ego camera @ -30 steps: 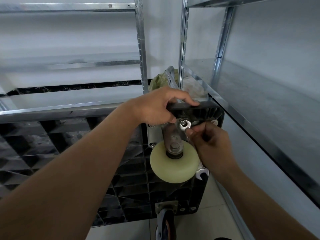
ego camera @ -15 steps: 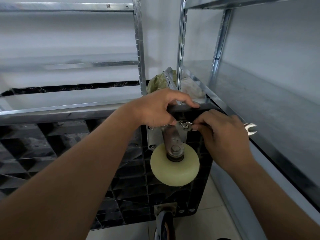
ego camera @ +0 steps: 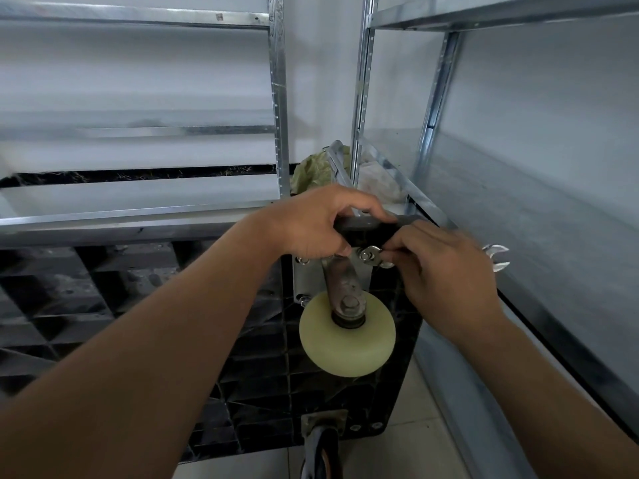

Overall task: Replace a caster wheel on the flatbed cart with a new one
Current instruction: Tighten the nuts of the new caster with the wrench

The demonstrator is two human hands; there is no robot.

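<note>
The black flatbed cart stands on its side with its ribbed underside facing me. A cream caster wheel in a worn metal fork sits on a mounting plate at the cart's upper right corner. My left hand grips the cart's top edge above the plate. My right hand is closed on a silver wrench. One wrench end sits on the upper right plate bolt; the open jaw at the other end sticks out past my knuckles.
A second, dark caster hangs at the cart's lower edge. Metal shelving stands close on the left and on the right. A crumpled greenish bag lies behind the cart. Pale floor tiles show below.
My right hand swung the wrench from pointing down beside the wheel up to roughly level, pointing right, then held there. My left hand stayed on the cart's edge.
</note>
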